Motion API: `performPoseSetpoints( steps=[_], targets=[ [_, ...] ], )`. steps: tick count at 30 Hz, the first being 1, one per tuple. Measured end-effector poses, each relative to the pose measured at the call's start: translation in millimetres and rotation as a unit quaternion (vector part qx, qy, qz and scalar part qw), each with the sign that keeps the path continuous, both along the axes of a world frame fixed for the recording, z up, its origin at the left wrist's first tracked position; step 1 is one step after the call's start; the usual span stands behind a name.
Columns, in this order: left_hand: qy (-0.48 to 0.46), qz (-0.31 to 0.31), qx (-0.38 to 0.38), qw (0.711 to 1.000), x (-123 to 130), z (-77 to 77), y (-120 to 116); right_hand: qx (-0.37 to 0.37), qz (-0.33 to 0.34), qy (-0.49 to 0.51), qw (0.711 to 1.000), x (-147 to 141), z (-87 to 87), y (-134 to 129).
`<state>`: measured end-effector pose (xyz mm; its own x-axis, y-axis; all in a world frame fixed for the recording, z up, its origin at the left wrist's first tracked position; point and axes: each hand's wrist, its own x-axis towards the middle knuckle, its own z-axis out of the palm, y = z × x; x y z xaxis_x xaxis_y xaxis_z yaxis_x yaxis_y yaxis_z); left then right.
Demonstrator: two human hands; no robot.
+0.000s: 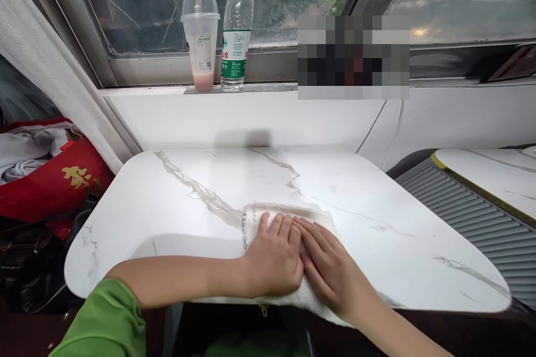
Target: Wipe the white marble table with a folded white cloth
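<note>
A white cloth (259, 222) with a scalloped edge lies on the white marble-patterned table (167, 201). Its lower part hangs past the table's near edge. My left hand (274, 259) presses down on the cloth, palm down, its fingers laid forward over it. Beside it, touching it at the fingers, my right hand (329, 268) rests flat on the same cloth with fingers stretched out and close together. The cloth under both palms is hidden.
On the window ledge stand a domed plastic cup (202, 39) with pink residue and a green-capped bottle (237, 39). A red bag (54, 170) with cloth items sits left by a white curtain (54, 50). Another table (494, 173) is at right, beside grey ribbing.
</note>
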<state>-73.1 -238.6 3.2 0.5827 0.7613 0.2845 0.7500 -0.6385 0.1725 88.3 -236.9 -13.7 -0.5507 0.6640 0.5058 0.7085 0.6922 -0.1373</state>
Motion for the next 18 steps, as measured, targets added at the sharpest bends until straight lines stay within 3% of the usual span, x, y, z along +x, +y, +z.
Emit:
performPoseSetpoints(
  steps=[4,13,18],
  targets=[
    [-0.016,0.009,-0.018,1.0,11,-1.8,27,-0.022,-0.007,-0.001,1.0,7,0.8,31],
    [0.01,0.015,-0.047,0.999,-3,2.4,149,-0.032,-0.071,-0.003,0.997,-11,-6.3,144],
    [0.015,0.073,-0.029,0.997,-11,6.0,192,-0.06,-0.062,0.005,0.996,-23,-2.6,201]
  ],
)
